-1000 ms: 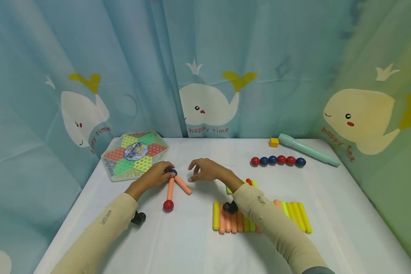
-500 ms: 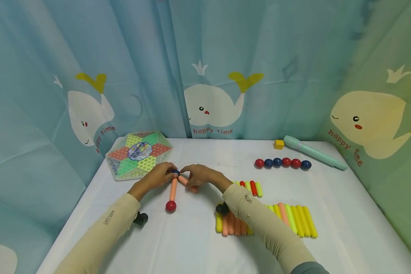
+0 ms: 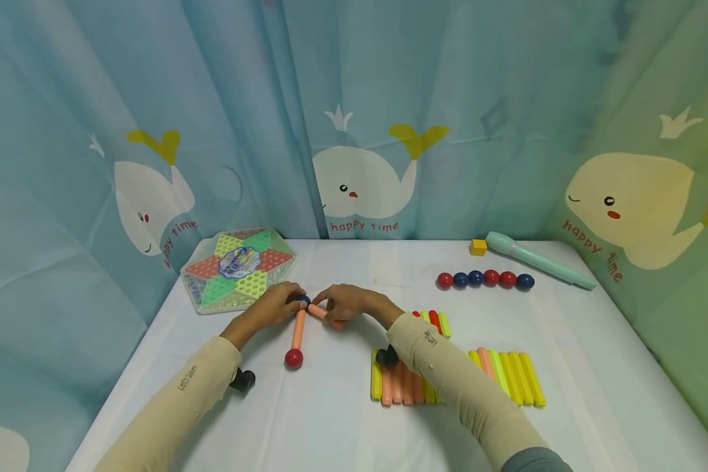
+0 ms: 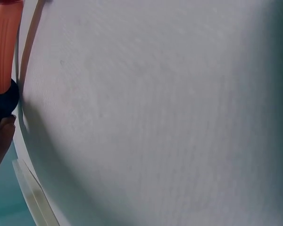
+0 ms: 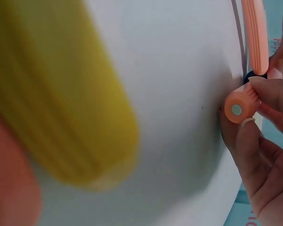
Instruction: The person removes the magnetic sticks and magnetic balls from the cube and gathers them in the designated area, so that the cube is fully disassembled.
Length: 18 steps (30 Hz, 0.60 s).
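Observation:
In the head view, my left hand [image 3: 271, 305] pinches a dark blue ball [image 3: 303, 301] on the white table. An orange magnetic stick [image 3: 298, 329] runs from that ball toward me, with a red ball [image 3: 294, 358] on its near end. My right hand [image 3: 349, 301] grips a second orange stick [image 3: 317, 311], whose far end meets the blue ball. The right wrist view shows this stick's free end [image 5: 237, 109], a round metal disc at its centre, between thumb and fingers. At the left wrist view's edge, the first stick [image 4: 4, 49] joins the blue ball [image 4: 4, 100].
A row of yellow, orange and green sticks [image 3: 407, 385] lies under my right forearm, shorter sticks [image 3: 435, 321] behind. Red and blue balls [image 3: 491, 278] line up farther back, near a yellow cube [image 3: 478, 247] and a mint-green tube [image 3: 539, 261]. A star-patterned game board [image 3: 238, 269] sits back left.
My right hand, apart from the second orange stick a second ago, has come down onto it and now grips it. The left hand stays on the blue ball. The head view has shifted slightly.

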Each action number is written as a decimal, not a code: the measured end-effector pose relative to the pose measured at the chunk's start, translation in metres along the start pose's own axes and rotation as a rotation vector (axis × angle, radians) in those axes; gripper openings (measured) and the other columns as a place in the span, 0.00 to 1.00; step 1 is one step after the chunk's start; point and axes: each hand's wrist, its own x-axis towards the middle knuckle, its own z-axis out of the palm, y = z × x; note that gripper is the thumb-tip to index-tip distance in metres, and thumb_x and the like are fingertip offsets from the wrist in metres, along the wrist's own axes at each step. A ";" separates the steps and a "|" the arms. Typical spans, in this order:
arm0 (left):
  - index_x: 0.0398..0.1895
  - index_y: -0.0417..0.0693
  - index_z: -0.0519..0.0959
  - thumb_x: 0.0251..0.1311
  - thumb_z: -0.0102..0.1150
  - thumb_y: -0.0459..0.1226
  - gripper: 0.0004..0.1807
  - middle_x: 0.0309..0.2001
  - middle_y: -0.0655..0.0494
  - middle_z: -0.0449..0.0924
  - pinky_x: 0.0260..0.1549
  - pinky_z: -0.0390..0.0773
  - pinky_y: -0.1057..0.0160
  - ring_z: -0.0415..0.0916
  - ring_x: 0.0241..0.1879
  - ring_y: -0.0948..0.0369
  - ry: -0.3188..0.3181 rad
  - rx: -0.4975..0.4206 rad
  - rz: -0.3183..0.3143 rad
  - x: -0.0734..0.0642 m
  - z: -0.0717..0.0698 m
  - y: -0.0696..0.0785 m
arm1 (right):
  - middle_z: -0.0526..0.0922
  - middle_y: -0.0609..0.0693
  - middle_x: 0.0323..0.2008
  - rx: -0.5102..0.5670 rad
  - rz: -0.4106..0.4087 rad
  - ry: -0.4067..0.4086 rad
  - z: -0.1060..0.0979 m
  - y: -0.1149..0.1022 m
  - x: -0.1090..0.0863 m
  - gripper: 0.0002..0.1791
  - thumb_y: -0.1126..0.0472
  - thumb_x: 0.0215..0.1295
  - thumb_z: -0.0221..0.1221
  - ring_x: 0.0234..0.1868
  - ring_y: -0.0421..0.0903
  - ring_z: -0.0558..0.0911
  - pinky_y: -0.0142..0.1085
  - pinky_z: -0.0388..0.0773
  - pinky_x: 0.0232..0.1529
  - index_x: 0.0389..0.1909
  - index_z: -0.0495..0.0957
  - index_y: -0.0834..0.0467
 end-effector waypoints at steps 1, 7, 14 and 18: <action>0.52 0.37 0.80 0.70 0.59 0.37 0.14 0.48 0.46 0.83 0.50 0.81 0.54 0.81 0.49 0.54 0.001 0.000 0.005 0.000 0.000 0.001 | 0.86 0.54 0.43 -0.008 0.001 -0.004 -0.001 0.000 -0.001 0.27 0.65 0.68 0.60 0.35 0.40 0.77 0.33 0.77 0.42 0.68 0.74 0.56; 0.53 0.38 0.80 0.70 0.59 0.37 0.14 0.48 0.46 0.83 0.51 0.81 0.54 0.81 0.49 0.55 -0.007 -0.010 -0.013 -0.001 0.003 0.006 | 0.85 0.54 0.46 -0.025 -0.018 -0.010 -0.002 0.002 -0.008 0.26 0.66 0.68 0.59 0.38 0.42 0.78 0.37 0.77 0.46 0.68 0.74 0.56; 0.53 0.38 0.80 0.70 0.59 0.37 0.14 0.49 0.46 0.83 0.52 0.81 0.53 0.81 0.50 0.54 -0.017 -0.015 0.004 -0.001 0.003 0.010 | 0.81 0.51 0.43 0.021 -0.036 -0.036 -0.003 0.005 -0.013 0.24 0.64 0.70 0.58 0.40 0.42 0.76 0.36 0.75 0.46 0.67 0.72 0.56; 0.54 0.38 0.80 0.70 0.59 0.37 0.14 0.49 0.46 0.83 0.53 0.80 0.53 0.81 0.50 0.54 -0.015 -0.006 0.015 0.000 0.004 0.010 | 0.80 0.52 0.43 0.063 -0.034 -0.058 -0.006 0.005 -0.014 0.24 0.65 0.70 0.57 0.40 0.43 0.77 0.36 0.75 0.46 0.66 0.71 0.56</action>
